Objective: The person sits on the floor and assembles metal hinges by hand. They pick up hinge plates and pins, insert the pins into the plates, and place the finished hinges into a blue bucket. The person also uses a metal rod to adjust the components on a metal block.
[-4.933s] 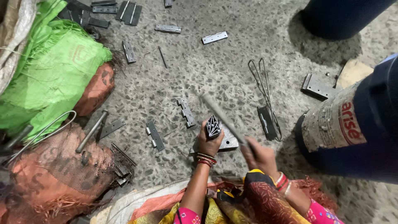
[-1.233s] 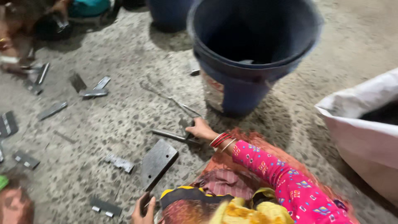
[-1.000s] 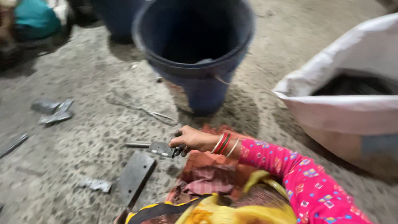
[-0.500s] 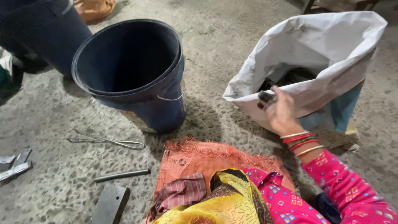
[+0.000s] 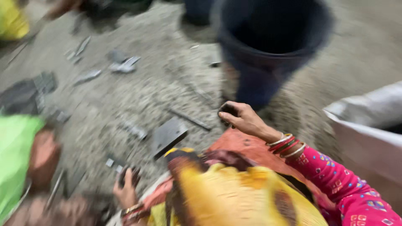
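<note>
Closest to us, a fold of yellow and orange cloth point(image 5: 234, 188) fills the bottom of the view, and everything is smeared by motion. Down at the lower left, our left hand point(image 5: 125, 190) sits low over the gritty floor point(image 5: 138, 92), fingers curled around a small dark piece point(image 5: 127, 175); it looks clenched on it, though the blur hides what the piece is. Just beyond that hand we see small metal bits point(image 5: 112, 162) lying on the ground.

Moving out, our right hand point(image 5: 243, 119) reaches forward in a pink patterned sleeve point(image 5: 335, 184) with bangles point(image 5: 287, 144) at the wrist. Its fingers are closed on a small dark object point(image 5: 227, 111), held just above the floor near the foot of the bucket. Left of it lies a flat dark metal plate point(image 5: 167, 136), and a thin rod point(image 5: 190, 119) rests between plate and hand.

To the left, green fabric point(image 5: 16, 155) covers part of the ground. On the right edge, a white sack point(image 5: 368, 125) stands beside us.

Farther off, the dark blue bucket point(image 5: 272, 46) stands upright just past the right hand. Scattered grey metal pieces point(image 5: 123, 65) lie well beyond, toward the upper left.
</note>
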